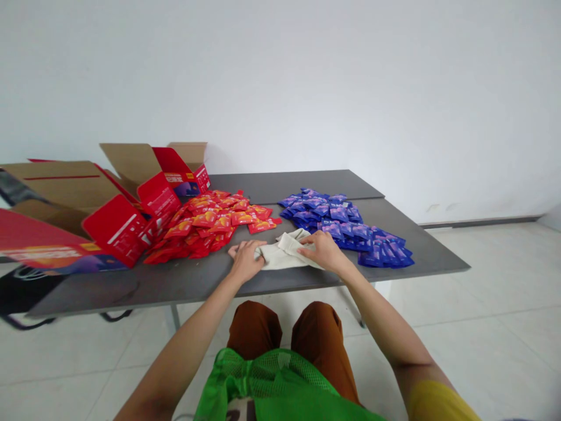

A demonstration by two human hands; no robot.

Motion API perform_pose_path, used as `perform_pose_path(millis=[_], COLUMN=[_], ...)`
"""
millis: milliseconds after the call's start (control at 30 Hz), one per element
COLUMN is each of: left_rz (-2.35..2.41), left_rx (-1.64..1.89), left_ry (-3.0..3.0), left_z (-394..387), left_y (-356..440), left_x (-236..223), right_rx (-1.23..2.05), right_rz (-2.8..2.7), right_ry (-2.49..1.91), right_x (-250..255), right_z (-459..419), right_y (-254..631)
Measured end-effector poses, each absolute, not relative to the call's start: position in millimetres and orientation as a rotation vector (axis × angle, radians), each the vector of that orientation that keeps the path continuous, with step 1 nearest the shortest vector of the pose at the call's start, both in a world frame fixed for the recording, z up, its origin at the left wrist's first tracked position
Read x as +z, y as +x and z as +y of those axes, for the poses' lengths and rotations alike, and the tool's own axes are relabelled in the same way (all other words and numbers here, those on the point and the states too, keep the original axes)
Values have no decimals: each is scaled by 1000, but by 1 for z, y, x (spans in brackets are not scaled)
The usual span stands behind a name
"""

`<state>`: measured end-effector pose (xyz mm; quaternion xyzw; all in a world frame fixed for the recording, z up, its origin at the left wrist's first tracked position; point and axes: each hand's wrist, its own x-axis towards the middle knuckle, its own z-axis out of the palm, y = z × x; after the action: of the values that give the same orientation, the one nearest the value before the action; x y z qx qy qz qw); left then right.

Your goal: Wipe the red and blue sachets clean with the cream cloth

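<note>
A crumpled off-white cloth (280, 256) lies at the front middle of the grey table, partly folded over itself. At its left end is my left hand (246, 261), with curled fingers and the thumb closed on the edge. My right hand (325, 251) pinches a raised fold at the other end. Left of the cloth spreads a heap of red and orange sachets (205, 220). A pile of blue-purple sachets (333, 213) lies behind and to the right of my right hand. What exactly the cloth is cannot be made out.
Red cardboard boxes with open flaps stand on the left, a large one (114, 228) in front and a smaller one (199, 178) behind. The table (421, 251) ends at a corner on the right. A white wall (280, 88) rises behind.
</note>
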<state>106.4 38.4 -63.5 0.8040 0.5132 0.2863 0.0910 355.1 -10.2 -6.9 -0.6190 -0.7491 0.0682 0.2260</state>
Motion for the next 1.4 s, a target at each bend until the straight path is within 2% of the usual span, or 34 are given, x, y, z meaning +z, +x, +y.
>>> perform_pose_path(millis=[267, 400, 533, 700, 867, 1000, 1100, 1233, 1333, 1400], left_rz=[1708, 1491, 1352, 1557, 999, 417, 200, 378, 753, 985], left_rx=[1096, 1093, 1009, 1103, 872, 749, 578, 571, 846, 1046], left_ry=[2346, 2390, 2464, 2304, 2191, 1796, 1680, 1707, 1816, 1995], left_z=[22, 21, 23, 28, 36, 32, 28, 36, 53, 62], left_y=[110, 104, 102, 102, 99, 113, 126, 115, 90, 74], left_x=[-56, -51, -53, -60, -47, -15, -1, -2, 10, 36], right_rx=[104, 32, 71, 485, 865, 973, 1008, 985, 972, 902], right_rz=[-2122, -1985, -1818, -1710, -1540, -1440, -1392, -1390, -1389, -1378], right_ry=[-1961, -1973, -1707, -1244, -1113, -1077, -1029, -1066, -1113, -1083], right_x=[-15, -5, 24, 50, 62, 70, 78, 85, 87, 93], right_z=[0, -3, -15, -27, -33, -36, -40, -35, -18, 1], right_y=[308, 302, 312, 329, 337, 337, 338, 342, 347, 349])
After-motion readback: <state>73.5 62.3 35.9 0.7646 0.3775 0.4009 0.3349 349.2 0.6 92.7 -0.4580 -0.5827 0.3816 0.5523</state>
